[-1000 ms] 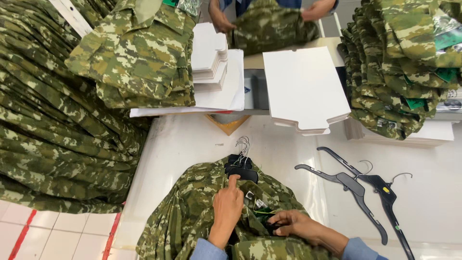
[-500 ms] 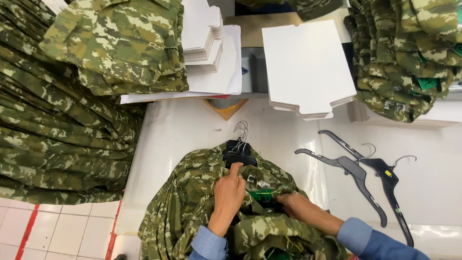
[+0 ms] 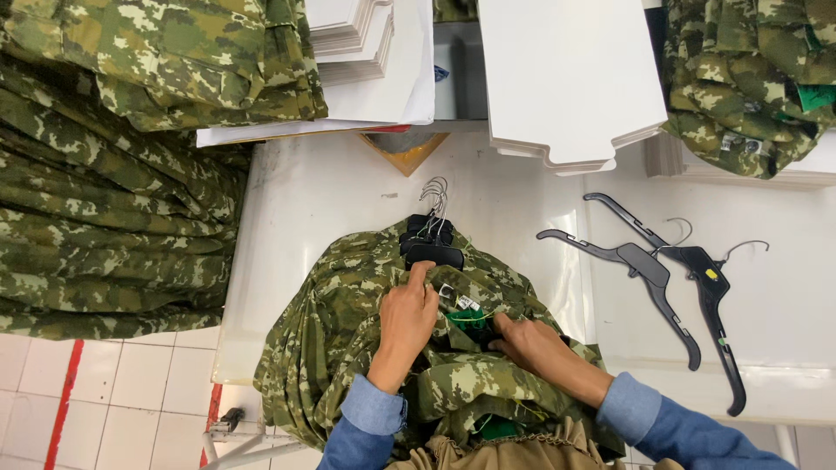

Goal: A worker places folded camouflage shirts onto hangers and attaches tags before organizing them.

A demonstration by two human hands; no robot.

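Note:
A bundle of camouflage shirts (image 3: 348, 339) on black hangers (image 3: 431, 239) with metal hooks lies on the white table (image 3: 331, 191) in front of me. My left hand (image 3: 409, 318) grips the collar fabric just below the hangers. My right hand (image 3: 531, 344) pinches the shirt fabric beside a green tag (image 3: 470, 318) and small white labels. Both sleeves are blue denim.
Two loose black hangers (image 3: 670, 270) lie on the table to the right. White cardboard sheets (image 3: 566, 78) are stacked at the back. Piles of camouflage garments lie at the left (image 3: 113, 174) and at the back right (image 3: 740, 78). Tiled floor with a red line shows lower left.
The view has shifted downward and closer. My left hand has slid up to the collar under the hangers, and my right hand has moved up beside the green tag.

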